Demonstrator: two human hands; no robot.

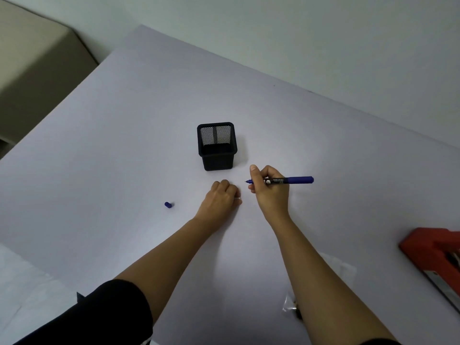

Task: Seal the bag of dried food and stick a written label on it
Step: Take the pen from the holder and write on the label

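Pinning a small white label (pixel 238 200) under our curled left hand (pixel 221 198), we are gripping the blue marker pen (pixel 298 180) in our right hand (pixel 270 195) for writing — the clear plastic bag (pixel 289 304) is lying at the table's (pixel 124 145) near edge.

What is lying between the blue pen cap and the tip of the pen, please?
In the head view, only the left hand rests on the table between the pen cap and the tip of the pen; the rest is bare.
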